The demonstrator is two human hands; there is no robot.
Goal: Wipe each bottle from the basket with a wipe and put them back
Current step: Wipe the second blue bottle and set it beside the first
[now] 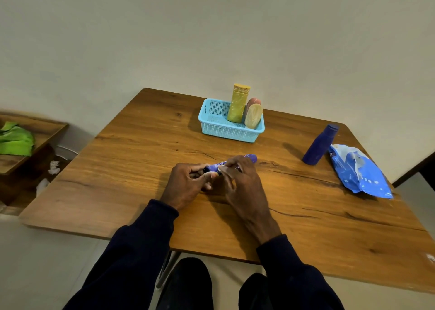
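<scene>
Plain cream wall stands behind a wooden table [131,144], and a pale blue basket [226,130] sits toward its far edge. Inside the basket a tall yellow bottle [239,104] stands upright, with a cream bottle [253,116] and a pink bottle [253,102] leaning at the basket's right end. Right of the basket, well apart from it, a dark blue bottle [319,144] stands on the table just beside a torn-open pack of wipes [360,170]. On the near side of the basket, both hands hold a purple bottle [250,157] lying almost flat just above the table. The left hand [186,184] curls around its near end. The right hand [240,180] wraps over its middle with a scrap of white, probably the wipe [222,166], under the fingers. The wipe is mostly hidden, so how much of the bottle it covers cannot be told. The main risk is uneven cleaning: the far tip pokes out past the right hand and may be missed unless the bottle is turned. A damp surface could also let it slip from the left hand's grip. Putting it back carelessly could topple the leaning bottles in the basket.
</scene>
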